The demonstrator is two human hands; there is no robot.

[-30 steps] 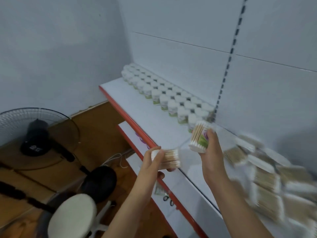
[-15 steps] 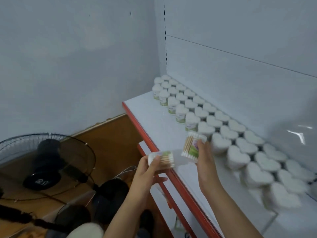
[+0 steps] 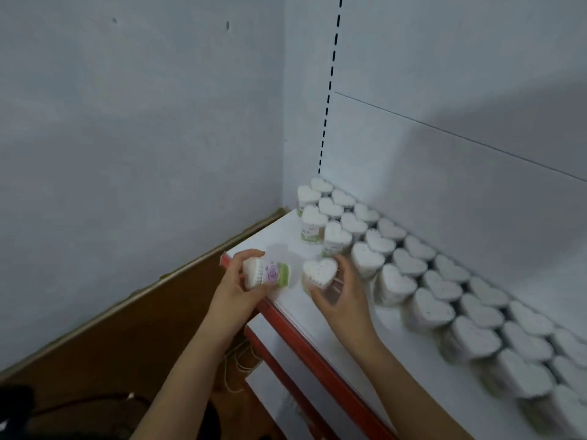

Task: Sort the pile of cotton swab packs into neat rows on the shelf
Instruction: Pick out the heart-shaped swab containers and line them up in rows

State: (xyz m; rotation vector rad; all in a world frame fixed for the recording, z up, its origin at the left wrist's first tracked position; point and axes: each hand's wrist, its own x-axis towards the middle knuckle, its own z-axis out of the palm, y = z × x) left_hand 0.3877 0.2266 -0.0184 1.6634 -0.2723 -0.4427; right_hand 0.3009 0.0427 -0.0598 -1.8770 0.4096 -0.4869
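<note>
Viewing the head camera feed, I see the left hand (image 3: 236, 289) curled round a cotton swab pack (image 3: 266, 275) that lies on its side, with the white swab tips toward the hand and a purple flower and green band on the label facing up. This hand and pack hover over the near left corner of the shelf (image 3: 317, 315), at the red front edge (image 3: 320, 354).

My right hand (image 3: 341, 295) grips a second pack (image 3: 319, 273), heart-shaped and upright, tips facing up. The fingers curl round its right and lower sides, and the thumb lies at its near side. I cannot tell whether this pack touches the shelf surface or is held just above it. It sits just in front of the near row, close beside the upright pack with the green base (image 3: 336, 239).

Sorted packs (image 3: 413, 265) stand upright along the back panel (image 3: 444, 74) in three rows, running from the far left corner toward the right edge of the view. Packs in the near right part are blurred, so their labels cannot be read.

A dashed slot line (image 3: 330, 84) runs vertically up the corner of the back panel. A plain wall (image 3: 127, 122) stands to the left. Lower shelves (image 3: 270, 347) with red edges show beneath the working shelf, and a brown floor (image 3: 111, 344) lies at lower left.
</note>
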